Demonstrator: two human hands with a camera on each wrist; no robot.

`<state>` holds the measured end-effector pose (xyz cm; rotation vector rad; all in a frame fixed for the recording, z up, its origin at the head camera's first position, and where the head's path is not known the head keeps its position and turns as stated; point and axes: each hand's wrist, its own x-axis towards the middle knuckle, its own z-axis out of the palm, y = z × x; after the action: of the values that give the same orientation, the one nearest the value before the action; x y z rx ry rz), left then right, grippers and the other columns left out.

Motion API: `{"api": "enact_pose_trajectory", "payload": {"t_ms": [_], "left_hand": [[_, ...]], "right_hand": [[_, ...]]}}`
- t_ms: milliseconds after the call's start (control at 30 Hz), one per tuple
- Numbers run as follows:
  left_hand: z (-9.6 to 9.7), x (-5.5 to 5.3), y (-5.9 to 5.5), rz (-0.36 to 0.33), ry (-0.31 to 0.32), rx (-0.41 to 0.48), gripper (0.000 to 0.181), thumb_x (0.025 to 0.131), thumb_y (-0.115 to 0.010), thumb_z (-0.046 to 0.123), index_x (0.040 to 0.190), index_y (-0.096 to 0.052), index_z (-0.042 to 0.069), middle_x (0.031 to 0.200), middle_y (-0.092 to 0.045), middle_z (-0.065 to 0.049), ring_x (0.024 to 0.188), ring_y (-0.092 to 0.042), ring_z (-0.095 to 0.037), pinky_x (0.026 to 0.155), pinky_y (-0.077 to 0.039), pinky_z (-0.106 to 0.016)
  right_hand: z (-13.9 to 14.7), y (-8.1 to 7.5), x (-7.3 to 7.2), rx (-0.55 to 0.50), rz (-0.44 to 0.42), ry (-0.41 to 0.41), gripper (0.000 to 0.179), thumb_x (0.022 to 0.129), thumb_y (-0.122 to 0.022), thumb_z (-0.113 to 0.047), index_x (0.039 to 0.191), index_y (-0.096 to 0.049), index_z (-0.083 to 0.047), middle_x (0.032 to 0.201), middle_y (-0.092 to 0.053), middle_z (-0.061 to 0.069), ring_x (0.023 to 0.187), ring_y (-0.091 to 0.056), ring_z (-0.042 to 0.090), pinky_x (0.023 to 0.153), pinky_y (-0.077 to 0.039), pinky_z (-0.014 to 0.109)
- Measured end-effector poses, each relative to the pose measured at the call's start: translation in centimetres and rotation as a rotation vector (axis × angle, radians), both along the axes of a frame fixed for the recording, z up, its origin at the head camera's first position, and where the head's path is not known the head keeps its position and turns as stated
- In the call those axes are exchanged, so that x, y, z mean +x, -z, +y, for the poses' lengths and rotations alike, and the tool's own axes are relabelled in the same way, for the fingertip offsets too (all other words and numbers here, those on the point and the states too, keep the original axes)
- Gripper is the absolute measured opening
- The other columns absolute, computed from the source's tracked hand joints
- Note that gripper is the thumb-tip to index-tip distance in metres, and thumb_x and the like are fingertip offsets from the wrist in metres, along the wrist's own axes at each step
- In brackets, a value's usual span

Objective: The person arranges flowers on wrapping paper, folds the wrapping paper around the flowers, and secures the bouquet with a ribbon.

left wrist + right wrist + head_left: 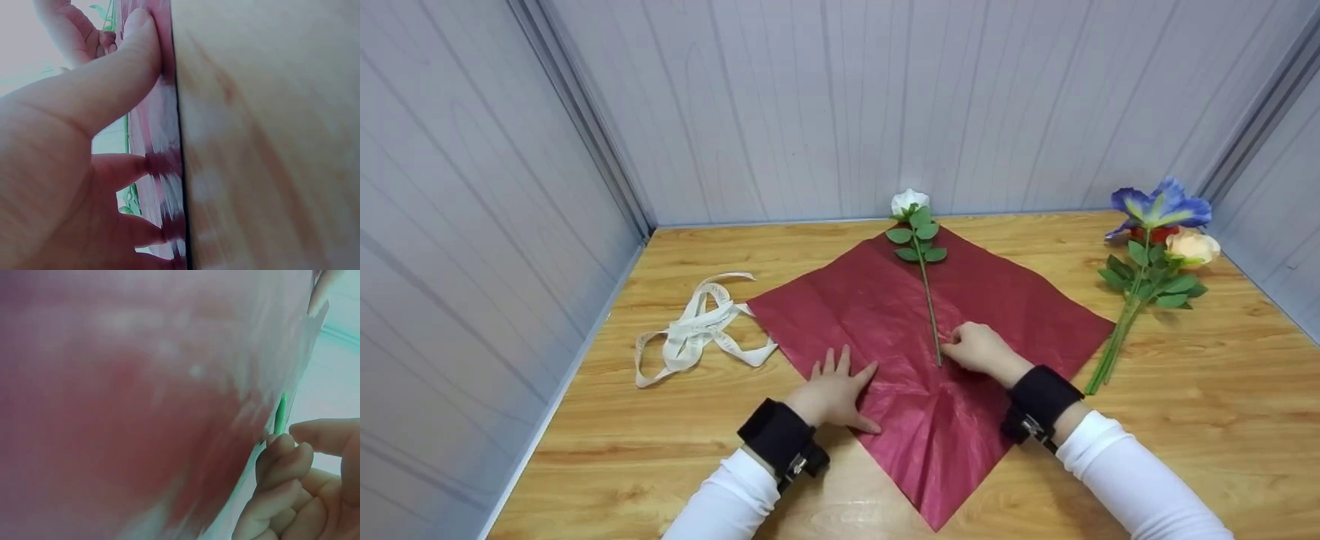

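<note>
A dark red sheet of wrapping paper lies flat on the table, one corner pointing toward me. Along its middle runs a white rose with green leaves, its bloom at the far corner. My right hand pinches the lower part of its stem with curled fingers. In the right wrist view, the green stem end pokes out past those fingers. On the paper's near left edge rests my left hand, fingers spread. Its thumb and fingertips touch the paper in the left wrist view.
A loosely coiled white ribbon lies left of the paper, one end near its left corner. To the right lies a bunch of flowers, blue, red and peach, with stems reaching the paper's right corner. Grey panel walls border the wooden table.
</note>
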<state>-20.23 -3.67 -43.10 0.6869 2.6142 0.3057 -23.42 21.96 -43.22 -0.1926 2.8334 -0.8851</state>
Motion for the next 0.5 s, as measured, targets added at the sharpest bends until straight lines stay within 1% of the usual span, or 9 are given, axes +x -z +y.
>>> {"api": "enact_pose_trajectory", "payload": {"t_ms": [100,200,333,500], "left_hand": [[0.0,0.0,0.0,-0.007,-0.003,0.0,0.099,0.079,-0.079,0.052,0.157,-0.03,0.016,0.159,-0.008,-0.031,0.145,-0.004,-0.051,0.115,-0.013,-0.06],[0.0,0.0,0.0,-0.009,-0.004,-0.005,0.099,0.079,-0.079,0.052,0.157,-0.03,0.017,0.159,-0.008,-0.031,0.145,-0.004,-0.051,0.115,-0.012,-0.06],[0.1,0.0,-0.1,0.002,-0.001,-0.012,0.098,0.079,-0.08,0.051,0.157,-0.031,0.016,0.159,-0.01,-0.031,0.145,-0.005,-0.051,0.115,-0.013,-0.06],[0.1,0.1,-0.2,0.006,-0.006,-0.014,0.098,0.079,-0.08,0.05,0.157,-0.031,0.016,0.159,-0.01,-0.031,0.145,-0.006,-0.051,0.115,-0.014,-0.059]], "right_hand": [[0.5,-0.1,0.0,-0.026,-0.014,0.013,0.034,0.094,-0.06,-0.014,0.06,-0.055,-0.012,0.051,-0.047,-0.004,0.047,-0.045,0.009,0.05,-0.036,0.024],[1.1,-0.3,0.1,-0.05,-0.004,0.016,0.03,0.093,-0.059,-0.013,0.064,-0.059,-0.008,0.053,-0.051,-0.003,0.048,-0.048,0.009,0.05,-0.039,0.024],[2.3,-1.0,0.0,-0.066,0.034,0.03,0.028,0.093,-0.058,-0.013,0.067,-0.061,-0.005,0.055,-0.054,-0.002,0.05,-0.05,0.009,0.051,-0.041,0.025],[4.6,-2.1,-0.1,-0.065,0.084,0.075,0.026,0.094,-0.057,-0.012,0.073,-0.063,0.0,0.058,-0.052,-0.002,0.053,-0.048,0.011,0.053,-0.04,0.028]]}}
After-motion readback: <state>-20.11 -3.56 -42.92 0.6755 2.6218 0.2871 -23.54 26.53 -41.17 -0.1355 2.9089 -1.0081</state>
